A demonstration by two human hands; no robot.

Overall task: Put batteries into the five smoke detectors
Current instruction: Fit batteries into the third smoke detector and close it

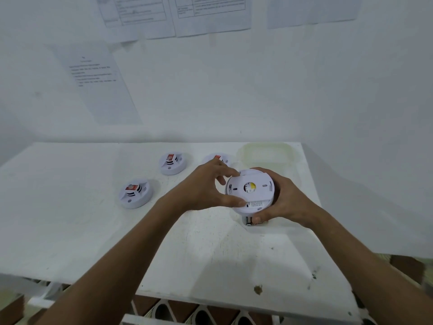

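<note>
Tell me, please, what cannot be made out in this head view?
- Held detector: its front is turned away; the label print is too small to read.
- Battery: mostly hidden behind the right hand.
- Far detector: partly covered by the left hand.
- Wall papers: text blurred.
- Container: contents unclear.

Bare tabletop (70, 219) is lying open on the left and along the near edge. Three smoke detectors (136, 193) are sitting mid-table and at the back, with gaps between. A clear tub (267, 153) is blocking the far right corner, near the wall (257, 90).
</note>
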